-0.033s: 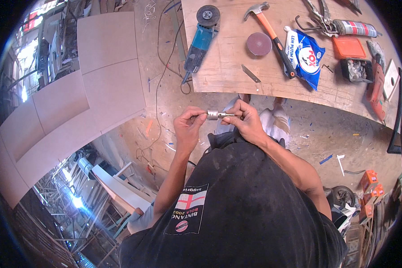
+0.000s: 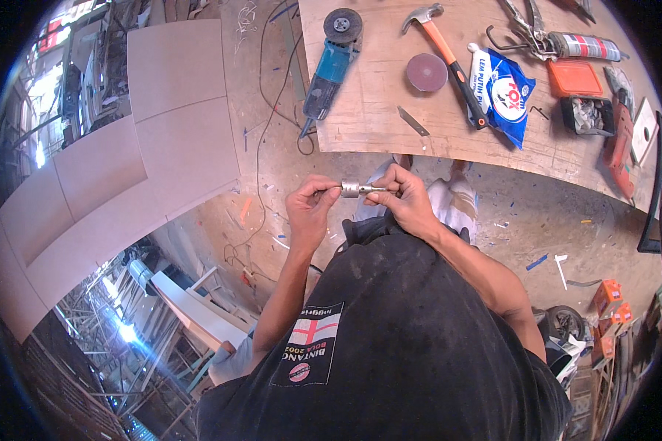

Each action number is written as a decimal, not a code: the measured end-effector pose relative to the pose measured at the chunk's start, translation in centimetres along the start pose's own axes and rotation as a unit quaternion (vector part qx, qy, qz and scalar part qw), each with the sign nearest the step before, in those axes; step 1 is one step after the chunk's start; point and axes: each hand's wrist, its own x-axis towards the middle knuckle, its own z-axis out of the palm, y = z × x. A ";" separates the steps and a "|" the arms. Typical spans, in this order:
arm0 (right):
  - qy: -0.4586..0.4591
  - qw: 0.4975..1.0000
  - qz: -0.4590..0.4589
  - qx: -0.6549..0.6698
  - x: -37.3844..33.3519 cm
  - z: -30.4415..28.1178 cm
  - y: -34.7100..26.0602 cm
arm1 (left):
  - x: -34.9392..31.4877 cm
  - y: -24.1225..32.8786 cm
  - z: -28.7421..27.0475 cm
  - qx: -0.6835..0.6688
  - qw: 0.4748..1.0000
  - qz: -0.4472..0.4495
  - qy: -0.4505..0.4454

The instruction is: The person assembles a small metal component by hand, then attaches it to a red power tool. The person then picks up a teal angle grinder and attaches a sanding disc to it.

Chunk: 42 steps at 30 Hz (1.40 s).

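Observation:
In front of my body I hold a small silver hole saw (image 2: 351, 189) level between both hands, above the floor just short of the workbench. Its wide metal cup faces left and its narrower shank points right. The thumb and fingers of my left hand (image 2: 312, 204) pinch the tip at the cup's end. My right hand (image 2: 406, 197) grips the shank between thumb and curled fingers, which hide its far end.
On the wooden workbench (image 2: 375, 121) lie an angle grinder (image 2: 331, 73), a hammer (image 2: 449, 59), round sanding discs (image 2: 426, 73), a blue-and-white glue pouch (image 2: 506, 95), a metal blade (image 2: 413, 121) and a caulking gun (image 2: 566, 45). Large pale panels (image 2: 180, 81) stand at left. A cable (image 2: 260, 147) crosses the floor.

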 end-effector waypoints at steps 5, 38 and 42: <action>-0.001 1.000 0.000 0.000 -0.1 0.0 -0.2 | -0.1 0.1 0.0 -0.001 1.000 -0.006 -0.002; -0.014 1.000 0.007 0.011 0.6 -0.1 -0.7 | 0.5 0.3 0.2 -0.016 1.000 0.019 -0.018; -0.014 1.000 0.008 0.022 0.6 -0.1 -0.6 | 0.5 0.5 0.3 -0.017 1.000 0.014 -0.016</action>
